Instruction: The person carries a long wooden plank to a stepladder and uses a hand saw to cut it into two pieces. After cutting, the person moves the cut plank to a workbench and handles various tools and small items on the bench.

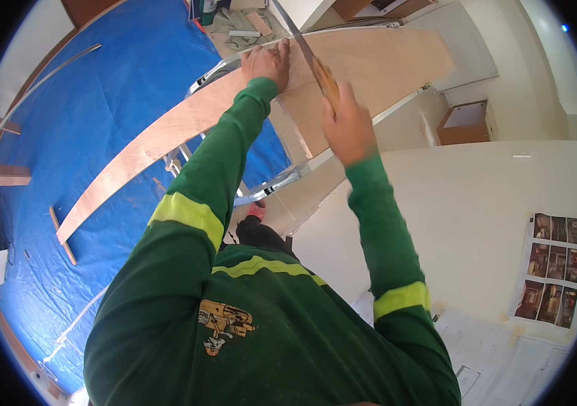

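Observation:
My right hand point(351, 128) is closed round the yellow-brown handle of a handsaw point(307, 53), whose long blade slants up to the far left. My left hand point(267, 65) presses on a long plywood strip point(146, 145), its fingers bent over the strip's far edge. This thin strip runs from the work surface down to the left. Beside my left hand, a wider plywood board point(370, 57) stretches to the right under the saw. Whether the saw's teeth touch the wood I cannot tell.
A metal stand point(282, 181) shows below the boards. Blue sheeting point(119, 88) covers the floor at left, with a loose wooden stick point(63, 235) on it. A crumpled cloth point(238, 26) lies beyond my left hand. At right, a white wall point(451, 210) bears printed pictures point(547, 271).

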Demonstrator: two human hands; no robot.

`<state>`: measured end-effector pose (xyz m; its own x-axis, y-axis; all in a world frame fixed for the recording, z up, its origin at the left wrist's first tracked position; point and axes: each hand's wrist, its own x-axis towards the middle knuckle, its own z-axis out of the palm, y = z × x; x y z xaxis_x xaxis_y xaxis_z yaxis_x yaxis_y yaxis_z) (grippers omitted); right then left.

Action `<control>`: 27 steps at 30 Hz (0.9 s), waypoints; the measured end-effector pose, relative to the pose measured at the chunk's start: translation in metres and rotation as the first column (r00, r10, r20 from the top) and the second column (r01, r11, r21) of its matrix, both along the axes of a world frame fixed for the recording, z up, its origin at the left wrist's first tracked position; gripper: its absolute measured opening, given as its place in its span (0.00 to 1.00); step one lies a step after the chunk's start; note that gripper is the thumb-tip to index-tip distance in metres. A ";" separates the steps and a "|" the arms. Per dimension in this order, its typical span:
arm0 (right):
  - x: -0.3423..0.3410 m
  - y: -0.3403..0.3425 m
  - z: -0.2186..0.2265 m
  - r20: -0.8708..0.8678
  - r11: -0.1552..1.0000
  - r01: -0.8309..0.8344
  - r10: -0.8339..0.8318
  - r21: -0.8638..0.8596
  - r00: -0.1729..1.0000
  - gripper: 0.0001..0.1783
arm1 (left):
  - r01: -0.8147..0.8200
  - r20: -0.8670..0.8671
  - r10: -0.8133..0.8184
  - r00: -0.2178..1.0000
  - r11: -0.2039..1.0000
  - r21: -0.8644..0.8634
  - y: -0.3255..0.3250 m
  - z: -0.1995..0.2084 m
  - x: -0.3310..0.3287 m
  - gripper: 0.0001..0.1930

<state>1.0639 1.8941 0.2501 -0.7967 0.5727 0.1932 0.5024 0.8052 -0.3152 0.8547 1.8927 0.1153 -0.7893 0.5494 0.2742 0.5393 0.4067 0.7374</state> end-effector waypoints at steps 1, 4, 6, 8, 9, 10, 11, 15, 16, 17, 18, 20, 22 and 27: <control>0.019 -0.015 0.007 -0.017 1.000 -0.006 0.006 -0.013 1.000 0.20 | -0.017 0.021 0.017 1.000 1.000 -0.018 -0.004 -0.002 -0.009 0.38; 0.134 -0.077 0.028 0.087 0.999 0.047 -0.048 0.004 0.995 0.23 | -0.097 -0.051 0.097 0.994 0.995 -0.004 -0.006 -0.011 -0.008 0.37; 0.168 -0.101 0.047 0.119 0.996 0.081 -0.084 0.029 0.989 0.24 | -0.100 -0.039 0.104 0.994 0.991 0.092 0.002 -0.012 -0.002 0.37; 0.166 -0.109 0.062 0.106 0.996 0.093 -0.094 0.011 0.990 0.24 | -0.095 -0.044 0.104 0.994 0.980 0.175 0.001 -0.015 0.001 0.37; 0.149 -0.098 0.057 0.132 0.998 0.063 -0.064 0.004 0.989 0.24 | -0.088 -0.028 0.092 0.995 0.986 0.138 -0.002 -0.018 0.002 0.36; 0.122 -0.074 0.036 0.097 0.999 0.004 -0.008 0.041 0.995 0.25 | -0.072 -0.024 0.075 0.997 0.992 0.107 -0.002 -0.017 0.000 0.35; 0.093 -0.048 0.015 0.066 0.995 -0.061 0.056 0.081 0.996 0.26 | -0.056 -0.021 0.057 0.998 0.995 0.081 -0.002 -0.014 -0.003 0.35; -0.016 0.000 -0.010 0.016 0.996 0.025 -0.027 0.086 1.000 0.20 | -0.035 -0.016 0.035 0.999 0.999 -0.002 0.006 -0.002 0.002 0.36; -0.013 -0.002 -0.002 0.003 0.997 0.030 -0.030 0.071 1.000 0.20 | -0.038 -0.007 0.038 0.999 0.999 -0.006 0.007 0.000 -0.001 0.36; -0.006 -0.008 0.004 -0.003 0.998 0.027 -0.026 0.050 1.000 0.20 | -0.048 0.008 0.048 0.999 0.999 -0.018 0.005 -0.002 -0.005 0.37; 0.007 -0.020 0.010 0.004 0.999 0.024 -0.024 0.024 1.000 0.19 | -0.087 -0.060 0.088 0.994 0.996 0.021 0.003 -0.007 -0.005 0.37; 0.068 -0.050 0.024 0.080 0.996 0.068 -0.064 -0.052 0.995 0.21 | -0.067 -0.002 0.067 0.998 0.998 0.018 -0.005 -0.006 -0.007 0.37; 0.142 -0.101 0.049 0.127 0.994 0.106 -0.102 -0.024 0.987 0.23 | -0.129 -0.042 0.129 0.991 0.992 -0.006 -0.003 -0.015 -0.009 0.37; 0.140 -0.100 0.055 0.104 0.995 0.096 -0.093 -0.023 0.990 0.23 | -0.090 -0.001 0.090 0.996 0.995 0.041 -0.003 -0.012 -0.004 0.35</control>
